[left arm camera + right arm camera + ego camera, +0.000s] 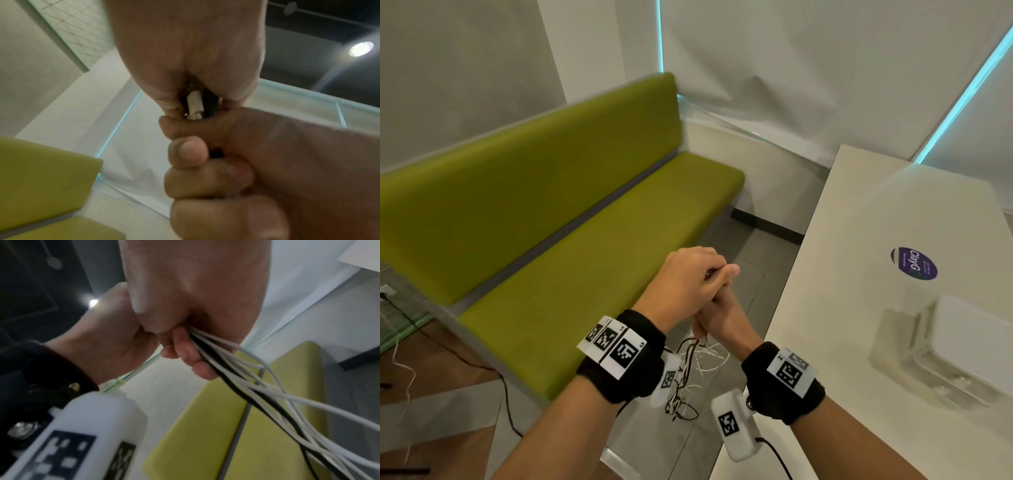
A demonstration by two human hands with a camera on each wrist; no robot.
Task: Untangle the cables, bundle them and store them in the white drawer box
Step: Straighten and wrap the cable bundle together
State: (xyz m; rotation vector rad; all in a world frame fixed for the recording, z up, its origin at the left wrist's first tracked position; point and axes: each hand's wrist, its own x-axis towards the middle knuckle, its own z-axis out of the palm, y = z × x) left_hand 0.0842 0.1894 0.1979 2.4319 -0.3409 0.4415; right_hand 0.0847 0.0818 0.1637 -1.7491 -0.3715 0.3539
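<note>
Both hands meet in the air over the gap between bench and table. My left hand (688, 281) sits on top, its fingers curled round the upper ends of the cables; the left wrist view shows a white plug (194, 105) and a black cable end pinched in it. Just below, my right hand (722, 318) grips the same bunch. From it the white and black cables (688, 373) hang down in a loose tangle, and they stream out of the fist (246, 386) in the right wrist view. The white drawer box (969, 346) stands shut on the table at right.
The white table (859, 240) with a purple sticker (913, 263) fills the right side. A green bench (585, 240) runs along the wall on the left. A black cable (465, 356) and a white cord lie on the floor at far left.
</note>
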